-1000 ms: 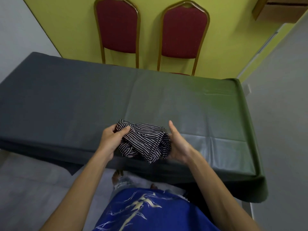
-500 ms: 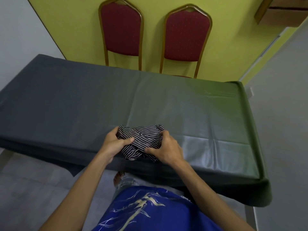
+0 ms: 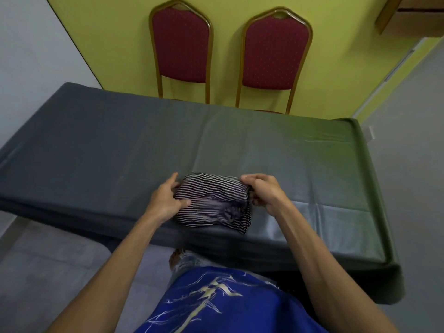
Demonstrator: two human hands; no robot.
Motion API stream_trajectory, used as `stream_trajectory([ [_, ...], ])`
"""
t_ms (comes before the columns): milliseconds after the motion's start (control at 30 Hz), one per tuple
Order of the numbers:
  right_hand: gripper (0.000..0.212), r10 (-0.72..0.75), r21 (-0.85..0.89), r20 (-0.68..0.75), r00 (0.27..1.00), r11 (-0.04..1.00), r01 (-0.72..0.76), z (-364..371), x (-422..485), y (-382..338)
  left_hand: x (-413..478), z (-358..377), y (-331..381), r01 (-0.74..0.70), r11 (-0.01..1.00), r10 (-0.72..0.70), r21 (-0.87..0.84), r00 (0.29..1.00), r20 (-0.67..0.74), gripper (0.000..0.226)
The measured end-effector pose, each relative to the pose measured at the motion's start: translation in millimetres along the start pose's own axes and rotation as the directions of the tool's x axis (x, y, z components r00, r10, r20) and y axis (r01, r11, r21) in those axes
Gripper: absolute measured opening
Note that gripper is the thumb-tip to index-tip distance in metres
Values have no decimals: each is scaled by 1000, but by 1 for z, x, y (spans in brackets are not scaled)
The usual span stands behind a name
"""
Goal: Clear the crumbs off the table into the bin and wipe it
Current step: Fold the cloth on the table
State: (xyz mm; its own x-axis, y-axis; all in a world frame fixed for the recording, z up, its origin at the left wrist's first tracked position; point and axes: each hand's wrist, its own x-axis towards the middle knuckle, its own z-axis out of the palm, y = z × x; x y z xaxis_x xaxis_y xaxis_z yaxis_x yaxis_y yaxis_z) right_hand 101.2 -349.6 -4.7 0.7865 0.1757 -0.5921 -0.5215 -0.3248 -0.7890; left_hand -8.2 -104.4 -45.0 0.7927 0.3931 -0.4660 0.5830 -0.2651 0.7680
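Note:
A black-and-white striped cloth (image 3: 211, 200) lies bunched into a flat bundle near the front edge of the table (image 3: 108, 150), which is covered in a dark grey-green sheet. My left hand (image 3: 165, 200) grips the cloth's left side with thumb on top. My right hand (image 3: 262, 191) pinches its right end. No crumbs or bin show in this view.
Two red padded chairs (image 3: 182, 44) (image 3: 276, 49) with gold frames stand against the yellow wall behind the table. A grey floor lies to the right and below the table. My blue shirt (image 3: 216, 301) fills the bottom.
The cloth went from being held bunched between both hands to being pressed flatter on the table. My hands moved apart to its two ends.

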Motion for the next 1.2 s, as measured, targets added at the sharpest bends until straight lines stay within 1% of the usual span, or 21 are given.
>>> stream_trajectory([
  [33, 18, 20, 68, -60, 998, 998, -16, -1, 4, 2, -3, 2, 0, 23, 999, -22, 36, 1000, -16, 104],
  [67, 23, 29, 100, -98, 995, 995, -19, -1, 8, 5, -6, 4, 1, 43, 997, -40, 61, 998, -40, 101],
  [100, 31, 18, 89, -119, 993, 996, -8, 1, 10, 8, -7, 7, 2, 57, 996, -52, 73, 997, -63, 97],
  [133, 40, -8, 40, -127, 992, 999, 13, 3, 11, 12, -8, 10, 3, 67, 995, -61, 74, 995, -84, 94],
  [167, 50, -39, -46, -125, 991, 998, 33, 5, 9, 15, -9, 12, 4, 78, 995, -71, 61, 992, -106, 89],
  [200, 58, -64, -153, -107, 992, 987, 47, 8, 6, 20, -10, 14, 7, 94, 995, -87, 40, 987, -136, 83],
  [233, 61, -85, -268, -77, 993, 961, 61, 10, 3, 25, -10, 17, 8, 107, 994, -101, 23, 980, -169, 75],
  [300, 55, -135, -437, -46, 990, 894, 101, 16, 3, 35, -8, 21, 12, 126, 992, -118, 24, 967, -224, 58],
  [333, 50, -159, -469, -56, 986, 876, 115, 18, 5, 38, -7, 23, 13, 140, 990, -128, 33, 962, -243, 55],
  [400, 44, -191, -444, -91, 977, 886, 132, 18, 5, 37, -2, 23, 13, 168, 985, -152, 40, 953, -264, 55],
  [500, 42, -250, -367, -173, 953, 914, 173, 14, 1, 30, 2, 21, 14, 126, 992, -116, 11, 943, -312, 43],
  [567, 43, -287, -374, -219, 933, 907, 192, 9, -2, 28, 0, 24, 16, 109, 994, -97, 17, 933, -347, 38],
  [600, 47, -286, -404, -219, 933, 897, 181, 7, -4, 28, -1, 27, 16, 116, 992, -94, 41, 930, -356, 38],
  [667, 59, -226, -472, -181, 957, 874, 117, 5, -6, 34, -3, 33, 14, 153, 981, -107, 116, 937, -332, 42],
  [733, 65, -152, -564, -93, 984, 822, 74, 7, -11, 43, -4, 35, 9, 188, 967, -135, 170, 950, -282, 48],
  [800, 64, -114, -670, 6, 993, 737, 89, 10, -16, 48, -5, 33, 5, 193, 961, -140, 198, 957, -254, 53],
  [867, 52, -103, -703, 45, 994, 704, 105, 9, -17, 46, -5, 31, 6, 173, 962, -120, 211, 963, -242, 53],
  [933, 38, -113, -687, 46, 992, 717, 114, 4, -16, 40, -5, 29, 8, 148, 969, -96, 200, 964, -249, 50],
  [967, 35, -123, -666, 41, 992, 737, 119, 2, -16, 38, -5, 28, 8, 141, 970, -87, 199, 963, -256, 49],
  [1067, 35, -115, -617, 23, 993, 780, 104, -3, -19, 37, -9, 31, 6, 122, 968, -57, 221, 959, -278, 48],
  [1200, 32, -62, -558, 13, 998, 828, 59, 1, -20, 44, -14, 36, 0, 93, 962, -25, 255, 966, -259, 49],
])
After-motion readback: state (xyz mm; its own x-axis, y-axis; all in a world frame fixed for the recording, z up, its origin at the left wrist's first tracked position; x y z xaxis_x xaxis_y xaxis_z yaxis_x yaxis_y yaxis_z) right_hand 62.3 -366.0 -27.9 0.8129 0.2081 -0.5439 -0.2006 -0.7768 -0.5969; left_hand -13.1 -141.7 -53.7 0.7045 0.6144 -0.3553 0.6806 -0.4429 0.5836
